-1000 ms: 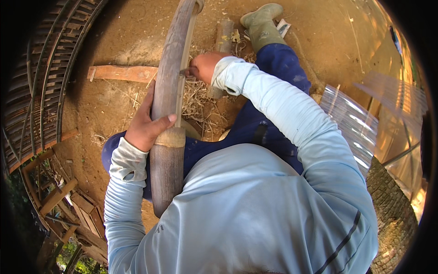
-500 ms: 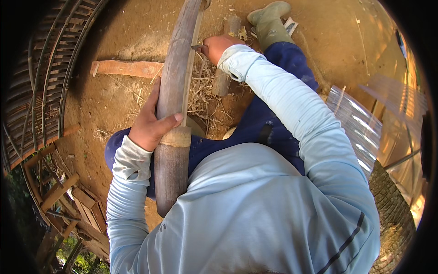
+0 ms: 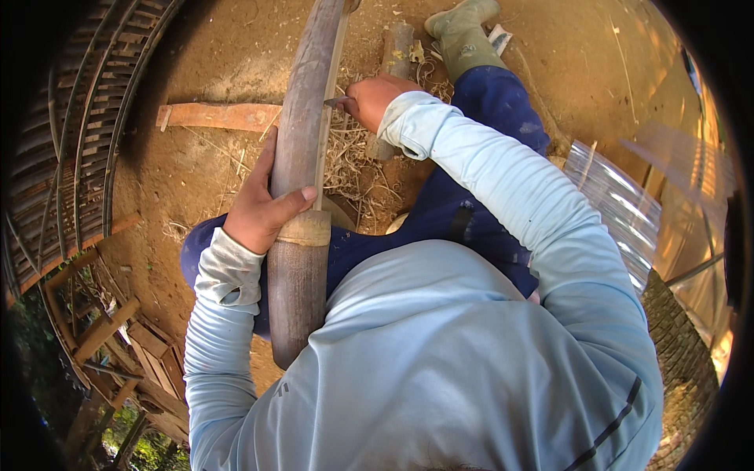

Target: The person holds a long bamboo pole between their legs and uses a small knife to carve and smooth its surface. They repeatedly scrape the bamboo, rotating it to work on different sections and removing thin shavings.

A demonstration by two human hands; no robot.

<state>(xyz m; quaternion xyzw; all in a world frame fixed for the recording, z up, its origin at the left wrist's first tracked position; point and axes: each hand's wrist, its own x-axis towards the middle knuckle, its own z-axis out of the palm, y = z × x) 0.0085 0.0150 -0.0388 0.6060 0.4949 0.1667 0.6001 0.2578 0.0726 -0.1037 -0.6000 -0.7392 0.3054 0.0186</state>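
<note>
A thick brown-grey bamboo pole (image 3: pixel 302 141) lies lengthwise over my lap, its near end against my belly. A pale cut edge runs along its right side, and a light band rings it at a joint. My left hand (image 3: pixel 263 206) is wrapped round the pole just beyond that joint, thumb on top. In my right hand (image 3: pixel 378 102) is a small knife (image 3: pixel 338 101), its blade touching the pole's cut edge; the handle is hidden in my closed fingers.
Thin bamboo shavings (image 3: pixel 353 157) litter the dirt ground between my legs, by a short log (image 3: pixel 397 55). Left of the pole lies a flat reddish board (image 3: pixel 220 116). A slatted bamboo rack (image 3: pixel 86 118) stands far left, clear corrugated sheets (image 3: pixel 613 204) at right.
My right hand and the knife have slid a little nearer to me along the pole's cut edge. My left hand keeps its hold on the pole.
</note>
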